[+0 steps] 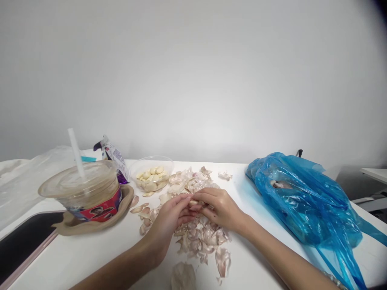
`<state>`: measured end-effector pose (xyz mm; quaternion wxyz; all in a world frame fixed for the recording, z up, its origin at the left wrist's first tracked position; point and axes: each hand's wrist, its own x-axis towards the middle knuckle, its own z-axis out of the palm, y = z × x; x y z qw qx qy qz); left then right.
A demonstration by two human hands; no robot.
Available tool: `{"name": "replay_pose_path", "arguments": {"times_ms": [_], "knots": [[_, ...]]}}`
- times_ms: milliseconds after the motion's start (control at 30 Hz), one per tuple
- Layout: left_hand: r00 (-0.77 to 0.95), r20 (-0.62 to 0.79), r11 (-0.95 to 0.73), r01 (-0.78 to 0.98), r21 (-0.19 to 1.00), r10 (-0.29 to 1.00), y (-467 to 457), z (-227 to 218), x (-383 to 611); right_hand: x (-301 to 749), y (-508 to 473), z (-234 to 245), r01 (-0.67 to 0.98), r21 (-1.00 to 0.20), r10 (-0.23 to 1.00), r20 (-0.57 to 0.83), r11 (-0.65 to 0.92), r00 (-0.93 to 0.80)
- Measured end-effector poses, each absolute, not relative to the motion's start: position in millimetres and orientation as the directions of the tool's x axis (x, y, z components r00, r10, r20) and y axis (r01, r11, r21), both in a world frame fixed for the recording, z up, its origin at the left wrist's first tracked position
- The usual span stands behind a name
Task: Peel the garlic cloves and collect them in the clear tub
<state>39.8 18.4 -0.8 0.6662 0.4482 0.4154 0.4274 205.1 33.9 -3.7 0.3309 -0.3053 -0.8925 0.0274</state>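
Both hands meet over a heap of papery garlic skins [208,237] on the white table. Between the fingertips is a garlic clove [194,202], partly hidden by the fingers. My left hand [173,215] is closed on it from the left, while my right hand [219,207] pinches it from the other side. Beyond the hands, a clear plastic bowl [167,161] holds peeled, pale yellow cloves [152,174]. Several unpeeled cloves [145,223] lie left of my left hand.
At left, a drink cup [87,189] with a white straw [76,153] sits in a cardboard holder [90,229], beside a dark tablet-like device [27,241]. A purple and white wrapper [115,157] stands behind. A blue plastic bag [302,201] fills the right side.
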Motion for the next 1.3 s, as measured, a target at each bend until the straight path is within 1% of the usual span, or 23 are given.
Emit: {"name": "replay_pose_path", "arguments": {"times_ms": [367,600,800,1033,1300], "knots": [[0.301,-0.144,0.229,-0.269,0.936,0.943,18.2,-3.2,40.3,205.2,34.4,-5.1,0.49,-0.287,0.555,0.589,0.823,-0.588],[0.305,-0.154,0.249,-0.302,0.92,0.94,17.0,3.9,42.5,204.8,32.8,-1.5,0.486,-0.275,0.54,0.616,0.83,-0.573],[0.305,-0.123,0.226,-0.328,0.917,0.944,16.8,4.9,43.2,204.4,32.7,-1.1,0.49,-0.266,0.535,0.627,0.83,-0.566],[0.297,-0.103,0.194,-0.298,0.935,0.949,16.0,4.1,42.7,203.6,32.5,-0.9,0.489,-0.267,0.534,0.634,0.83,-0.559],[0.274,-0.117,0.201,-0.3,0.933,0.955,15.3,8.0,44.2,204.6,32.9,-1.9,0.493,-0.249,0.523,0.642,0.834,-0.561]]}}
